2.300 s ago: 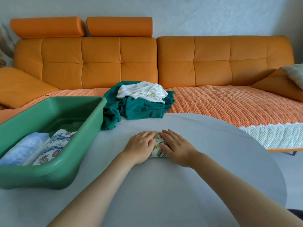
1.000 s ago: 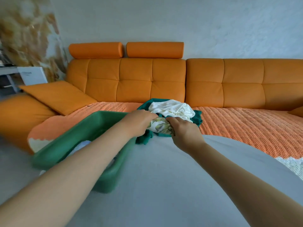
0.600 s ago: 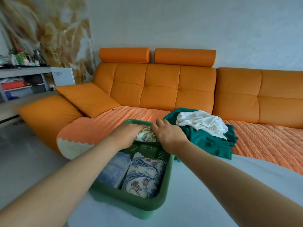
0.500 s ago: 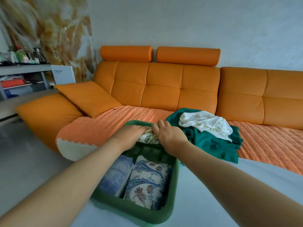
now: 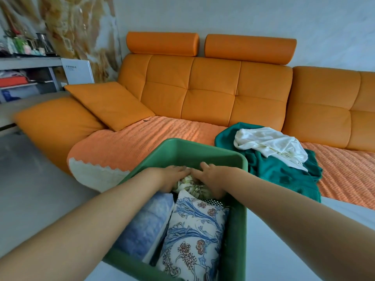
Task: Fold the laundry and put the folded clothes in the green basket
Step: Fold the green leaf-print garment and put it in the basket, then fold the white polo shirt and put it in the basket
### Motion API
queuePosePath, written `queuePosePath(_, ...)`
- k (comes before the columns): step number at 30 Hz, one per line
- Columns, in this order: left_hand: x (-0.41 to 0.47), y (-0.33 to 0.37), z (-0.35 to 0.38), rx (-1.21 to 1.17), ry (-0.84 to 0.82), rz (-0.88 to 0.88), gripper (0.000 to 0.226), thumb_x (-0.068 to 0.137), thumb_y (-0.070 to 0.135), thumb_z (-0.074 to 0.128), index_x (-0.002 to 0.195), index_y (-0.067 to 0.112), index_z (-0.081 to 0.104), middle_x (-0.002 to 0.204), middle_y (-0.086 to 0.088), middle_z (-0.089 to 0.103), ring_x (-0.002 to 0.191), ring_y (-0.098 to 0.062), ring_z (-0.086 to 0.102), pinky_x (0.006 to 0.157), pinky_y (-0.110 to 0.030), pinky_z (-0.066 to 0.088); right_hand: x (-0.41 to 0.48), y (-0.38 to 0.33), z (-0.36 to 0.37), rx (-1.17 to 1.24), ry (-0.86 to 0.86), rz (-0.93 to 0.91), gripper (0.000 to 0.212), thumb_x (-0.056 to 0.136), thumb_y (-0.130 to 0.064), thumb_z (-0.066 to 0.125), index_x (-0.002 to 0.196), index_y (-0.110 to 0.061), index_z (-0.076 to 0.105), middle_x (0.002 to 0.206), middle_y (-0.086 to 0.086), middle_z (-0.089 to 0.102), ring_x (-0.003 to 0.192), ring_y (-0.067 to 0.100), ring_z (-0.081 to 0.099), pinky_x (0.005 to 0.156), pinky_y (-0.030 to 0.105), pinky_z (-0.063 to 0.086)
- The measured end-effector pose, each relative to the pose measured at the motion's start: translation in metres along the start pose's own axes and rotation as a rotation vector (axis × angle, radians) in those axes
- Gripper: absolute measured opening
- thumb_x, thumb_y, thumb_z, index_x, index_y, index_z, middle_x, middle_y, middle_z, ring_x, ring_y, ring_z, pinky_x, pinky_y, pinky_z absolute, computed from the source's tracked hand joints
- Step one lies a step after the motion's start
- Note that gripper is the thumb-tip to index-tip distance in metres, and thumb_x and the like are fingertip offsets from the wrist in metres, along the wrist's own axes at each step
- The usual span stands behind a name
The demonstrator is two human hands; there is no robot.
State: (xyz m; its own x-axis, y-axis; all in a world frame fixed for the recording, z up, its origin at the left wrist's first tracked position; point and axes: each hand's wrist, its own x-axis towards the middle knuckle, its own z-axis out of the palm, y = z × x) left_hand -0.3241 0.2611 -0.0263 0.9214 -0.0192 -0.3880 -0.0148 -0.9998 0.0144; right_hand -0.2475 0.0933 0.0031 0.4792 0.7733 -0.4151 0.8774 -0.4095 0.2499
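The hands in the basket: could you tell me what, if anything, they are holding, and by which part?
Both hold the folded leaf-print cloth inside the basket: left hand on its left end, right hand on its right end.

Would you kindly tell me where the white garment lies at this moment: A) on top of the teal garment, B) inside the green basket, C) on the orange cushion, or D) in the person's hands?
A: the white garment lies crumpled on the teal garment, outside the green basket, while the left hand and right hand hold a leaf-print bundle inside it.
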Motion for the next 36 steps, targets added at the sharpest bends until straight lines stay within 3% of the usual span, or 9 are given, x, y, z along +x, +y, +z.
queuePosePath(2,-0.006,0.002,-0.011,-0.195,-0.069,-0.048,0.083,0.093,0.020,0.059,0.159,0.035,0.011,0.163,0.005,0.021,0.141,-0.024,0.037,0.112,-0.039,0.036,-0.008,0.001,-0.006,0.151,-0.063,0.017,0.058,0.083,-0.027,0.067,0.133,-0.034,0.038,0.129,0.007,0.034,0.123,0.032,0.043,0.095,0.046,0.045)
queuePosePath(5,-0.011,0.010,-0.021,-0.434,0.079,-0.193,0.063,0.097,0.006,0.040,0.154,0.031,0.033,0.157,0.003,0.037,0.128,-0.020,0.050,0.100,-0.027,0.043,-0.012,-0.001,-0.015,0.300,-0.018,0.087,0.036,0.093,-0.033,0.051,0.129,-0.030,0.050,0.134,0.009,0.039,0.129,0.034,0.042,0.101,0.044,0.040)
queuePosePath(8,-0.010,0.018,-0.016,-0.501,0.143,-0.184,0.053,0.101,0.014,0.042,0.153,0.026,0.038,0.156,-0.001,0.040,0.139,-0.022,0.042,0.111,-0.032,0.035,-0.008,-0.007,-0.012,0.352,0.105,0.155,0.046,0.101,-0.039,0.045,0.141,-0.018,0.043,0.140,0.015,0.041,0.130,0.036,0.044,0.109,0.046,0.038)
queuePosePath(11,-0.006,0.020,-0.009,-0.534,0.163,-0.123,0.051,0.102,0.020,0.047,0.151,0.032,0.039,0.153,0.002,0.044,0.135,-0.019,0.046,0.110,-0.032,0.037,-0.006,-0.007,-0.004,0.320,0.002,0.162,0.063,0.101,-0.036,0.049,0.156,-0.026,0.019,0.147,0.013,0.040,0.130,0.036,0.047,0.106,0.048,0.041)
queuePosePath(17,0.006,0.020,0.001,-0.332,0.056,-0.143,0.056,0.108,0.036,0.029,0.160,0.033,0.008,0.168,-0.002,-0.004,0.154,-0.025,-0.001,0.124,-0.040,0.004,-0.003,-0.009,0.001,0.205,-0.180,0.196,0.082,0.101,-0.020,0.045,0.158,-0.029,-0.013,0.159,0.014,0.032,0.134,0.036,0.045,0.108,0.047,0.040)
queuePosePath(21,0.007,0.018,0.000,-0.344,-0.006,-0.184,0.061,0.108,0.041,0.028,0.160,0.024,0.004,0.168,0.000,0.000,0.154,-0.021,0.005,0.125,-0.037,0.006,-0.005,-0.011,-0.004,0.307,-0.217,0.198,0.077,0.101,-0.022,0.040,0.159,-0.022,-0.011,0.161,0.016,0.028,0.137,0.037,0.041,0.113,0.046,0.035)
queuePosePath(25,-0.004,0.027,-0.020,-0.229,0.119,-0.250,0.054,0.105,0.043,0.035,0.156,0.028,0.027,0.162,-0.006,0.028,0.149,-0.029,0.024,0.118,-0.047,0.028,-0.019,0.004,-0.013,0.248,0.035,0.171,0.049,0.099,-0.033,0.045,0.147,-0.020,0.042,0.141,0.008,0.055,0.123,0.029,0.054,0.100,0.041,0.047)
queuePosePath(32,-0.007,0.065,-0.094,-0.352,0.736,-0.089,0.030,0.103,0.022,0.043,0.122,0.017,0.065,0.128,-0.002,0.059,0.118,-0.022,0.054,0.097,-0.040,0.047,-0.071,0.061,-0.026,0.723,0.677,0.219,0.030,0.100,-0.029,0.042,0.119,-0.022,0.065,0.111,0.002,0.066,0.097,0.024,0.063,0.083,0.039,0.054)
queuePosePath(36,0.015,0.121,-0.137,-0.369,0.878,0.009,0.027,0.102,0.017,0.040,0.111,0.017,0.066,0.115,0.003,0.060,0.096,-0.014,0.052,0.078,-0.028,0.041,-0.102,0.118,-0.003,0.780,0.687,0.352,0.029,0.098,-0.024,0.039,0.113,-0.021,0.065,0.100,0.002,0.068,0.078,0.022,0.062,0.070,0.038,0.055)
